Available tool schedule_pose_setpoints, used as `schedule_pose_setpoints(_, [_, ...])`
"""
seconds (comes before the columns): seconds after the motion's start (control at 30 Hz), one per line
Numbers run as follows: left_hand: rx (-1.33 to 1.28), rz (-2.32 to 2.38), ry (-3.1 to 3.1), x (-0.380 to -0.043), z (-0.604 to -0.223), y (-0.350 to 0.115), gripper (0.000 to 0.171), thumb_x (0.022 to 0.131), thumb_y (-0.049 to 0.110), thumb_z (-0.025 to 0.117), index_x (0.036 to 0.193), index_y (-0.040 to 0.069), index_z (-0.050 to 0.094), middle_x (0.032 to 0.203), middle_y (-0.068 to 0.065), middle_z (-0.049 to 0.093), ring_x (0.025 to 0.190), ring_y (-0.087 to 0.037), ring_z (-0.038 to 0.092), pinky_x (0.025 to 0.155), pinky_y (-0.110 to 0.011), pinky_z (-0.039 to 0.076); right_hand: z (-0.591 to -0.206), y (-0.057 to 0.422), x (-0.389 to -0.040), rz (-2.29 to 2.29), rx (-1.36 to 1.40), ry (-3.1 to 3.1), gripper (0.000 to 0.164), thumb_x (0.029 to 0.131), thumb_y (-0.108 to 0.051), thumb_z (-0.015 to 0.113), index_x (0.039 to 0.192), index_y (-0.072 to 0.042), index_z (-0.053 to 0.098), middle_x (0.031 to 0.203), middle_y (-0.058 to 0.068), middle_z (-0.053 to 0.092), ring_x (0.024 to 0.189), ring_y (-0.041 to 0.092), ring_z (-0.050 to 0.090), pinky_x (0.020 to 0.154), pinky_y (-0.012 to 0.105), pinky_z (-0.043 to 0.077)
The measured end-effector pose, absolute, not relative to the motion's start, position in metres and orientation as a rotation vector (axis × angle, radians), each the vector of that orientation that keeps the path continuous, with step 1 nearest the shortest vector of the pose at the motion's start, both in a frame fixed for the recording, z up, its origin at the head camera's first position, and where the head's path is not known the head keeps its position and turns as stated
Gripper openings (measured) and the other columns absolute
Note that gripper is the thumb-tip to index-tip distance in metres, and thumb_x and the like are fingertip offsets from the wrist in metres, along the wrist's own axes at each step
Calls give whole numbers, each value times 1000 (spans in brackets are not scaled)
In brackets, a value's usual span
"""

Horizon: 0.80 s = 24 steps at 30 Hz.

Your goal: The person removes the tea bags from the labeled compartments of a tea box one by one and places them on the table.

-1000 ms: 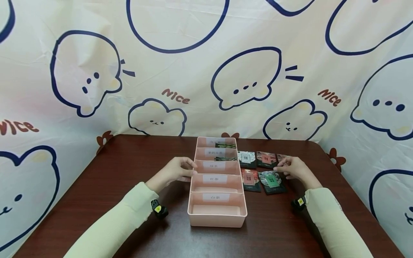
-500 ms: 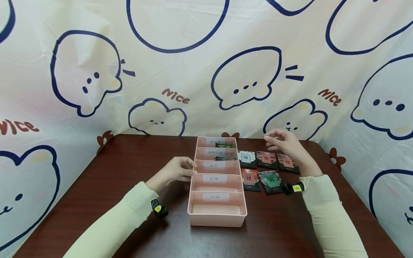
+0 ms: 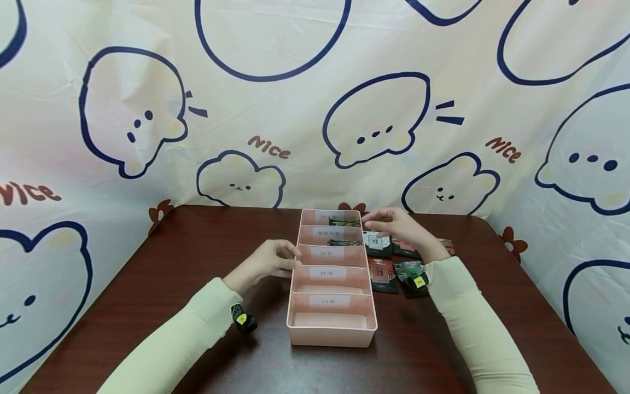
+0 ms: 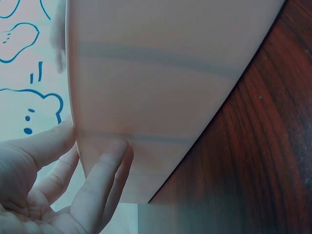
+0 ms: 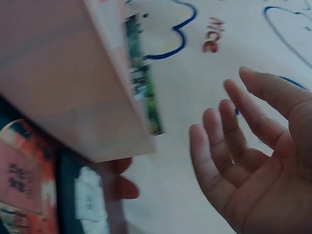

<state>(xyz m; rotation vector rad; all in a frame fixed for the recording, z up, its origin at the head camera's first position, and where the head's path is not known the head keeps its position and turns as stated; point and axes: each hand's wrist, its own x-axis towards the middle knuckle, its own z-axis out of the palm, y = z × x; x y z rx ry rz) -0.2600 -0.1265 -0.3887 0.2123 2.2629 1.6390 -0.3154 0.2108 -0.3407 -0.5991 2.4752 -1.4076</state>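
Observation:
A long pale-pink organizer box (image 3: 332, 337) with labelled compartments stands on the table, lengthwise away from me. My left hand (image 3: 266, 259) holds its left rim; in the left wrist view fingertips (image 4: 119, 146) lie against the outer wall. Slim green-edged tea sachets stand in the two farthest compartments, one jasmine-labelled sachet (image 3: 344, 242) and one behind (image 3: 344, 222). My right hand (image 3: 394, 225) hovers by the box's far right corner, above a white-labelled sachet (image 3: 378, 244). In the right wrist view its fingers (image 5: 200, 146) are loosely bent, apart from the box, holding nothing.
Right of the box lie flat dark sachets: a red one (image 3: 383, 273), a green one (image 3: 407, 269), and two red ones at the back, partly covered by my right arm. The three nearer compartments hold nothing visible. A cartoon-printed curtain (image 3: 295, 109) hangs behind the table (image 3: 197, 306).
My right hand has moved from the sachets at the right, up and then left, to the box's far right corner. My left hand, the box and the sachets have stayed put.

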Motion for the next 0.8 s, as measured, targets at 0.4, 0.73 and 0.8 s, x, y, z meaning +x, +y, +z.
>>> schedule_pose_setpoints(0.4, [219, 1642, 2264, -259, -387, -126, 29, 86, 4, 71, 111, -6, 60, 102, -18, 58, 79, -19, 66, 82, -48, 58, -372, 201, -327, -1179, -586, 2429, 32, 92, -28, 67, 119, -10, 69, 129, 14, 60, 104, 27, 62, 86, 41, 57])
schedule_pose_setpoints(0.73, [217, 1658, 2247, -262, -392, -127, 28, 86, 3, 71, 110, -6, 60, 100, -16, 58, 78, -18, 66, 80, -45, 59, -377, 194, -328, -1124, -526, 2439, 27, 94, -19, 64, 116, -4, 69, 131, 17, 57, 101, 21, 63, 90, 47, 55])
schedule_pose_setpoints(0.8, [208, 1655, 2251, -262, -392, -127, 27, 85, 3, 72, 109, -5, 61, 100, -16, 58, 79, -19, 66, 80, -45, 59, -377, 193, -328, -1120, -515, 2460, 24, 93, -18, 65, 113, -5, 71, 128, 16, 59, 98, 20, 64, 90, 48, 55])
